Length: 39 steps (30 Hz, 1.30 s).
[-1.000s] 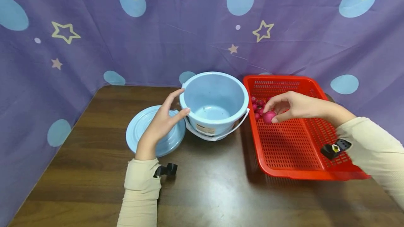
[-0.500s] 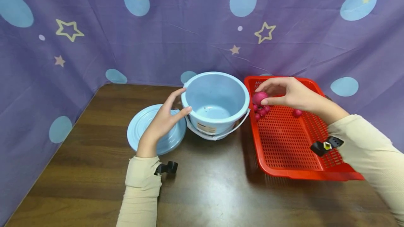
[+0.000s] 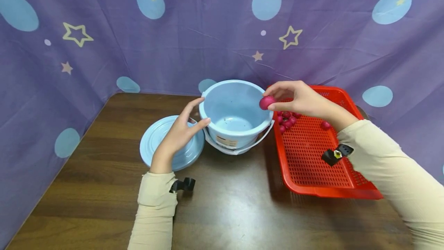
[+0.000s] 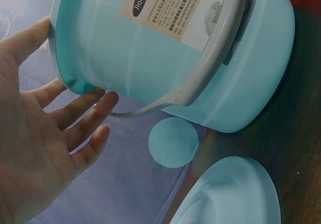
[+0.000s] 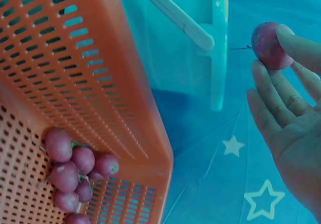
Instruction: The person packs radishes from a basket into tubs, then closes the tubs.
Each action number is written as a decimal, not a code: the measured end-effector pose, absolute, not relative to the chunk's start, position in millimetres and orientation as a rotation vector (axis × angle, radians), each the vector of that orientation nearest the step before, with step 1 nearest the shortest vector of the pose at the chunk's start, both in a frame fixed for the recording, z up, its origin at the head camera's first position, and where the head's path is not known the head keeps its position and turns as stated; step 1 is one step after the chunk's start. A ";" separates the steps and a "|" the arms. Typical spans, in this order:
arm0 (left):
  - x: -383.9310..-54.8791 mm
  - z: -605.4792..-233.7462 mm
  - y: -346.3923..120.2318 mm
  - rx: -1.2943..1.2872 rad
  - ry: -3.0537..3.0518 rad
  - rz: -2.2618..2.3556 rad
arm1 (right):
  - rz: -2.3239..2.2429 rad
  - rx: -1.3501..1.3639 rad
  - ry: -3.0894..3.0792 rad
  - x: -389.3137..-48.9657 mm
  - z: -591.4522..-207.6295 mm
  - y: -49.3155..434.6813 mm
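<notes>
My right hand [image 3: 305,101] pinches a small red radish [image 3: 266,102] between thumb and fingers, over the right rim of the light blue bucket [image 3: 225,97]. A thin root trails from this radish [image 5: 271,45] in the right wrist view. My left hand [image 3: 175,134] touches the bucket's left rim with spread, nearly straight fingers, the thumb at the front of the rim. Small dark bits lie on the bucket floor, and its white handle [image 3: 254,144] hangs down in front. More radishes [image 5: 65,176] lie clustered in the red basket [image 3: 287,174], partly hidden by my right hand in the head view.
A round blue lid [image 3: 148,146] lies on the wooden table [image 3: 222,211] left of the bucket, partly under my left hand. One radish [image 3: 325,125] sits apart inside the basket. Behind the table hangs a purple patterned curtain [image 3: 173,49].
My right hand has lifted the radish out of the basket and carried it left to the bucket's right rim. My left hand has stayed at the bucket.
</notes>
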State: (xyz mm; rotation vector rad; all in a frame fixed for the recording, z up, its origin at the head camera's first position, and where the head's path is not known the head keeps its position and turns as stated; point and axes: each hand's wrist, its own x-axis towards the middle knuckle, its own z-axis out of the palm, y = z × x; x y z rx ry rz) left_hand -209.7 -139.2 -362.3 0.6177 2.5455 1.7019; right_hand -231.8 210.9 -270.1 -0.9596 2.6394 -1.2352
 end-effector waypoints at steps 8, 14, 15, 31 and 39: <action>-210.8 -363.3 -139.7 0.630 2.546 1.700 | -1.152 -1.011 2.595 -233.8 -279.4 192.8; -210.9 -364.2 -139.5 0.633 2.547 1.703 | -1.027 -1.071 2.612 -234.9 -287.9 186.1; -210.6 -364.1 -139.4 0.634 2.545 1.704 | -1.010 -1.081 2.612 -234.7 -288.9 185.3; -208.8 -360.9 -139.0 0.643 2.535 1.713 | -0.963 -1.111 2.618 -230.8 -286.4 181.4; -209.9 -361.7 -139.6 0.634 2.534 1.720 | -1.176 -1.115 2.664 -230.7 -278.6 197.6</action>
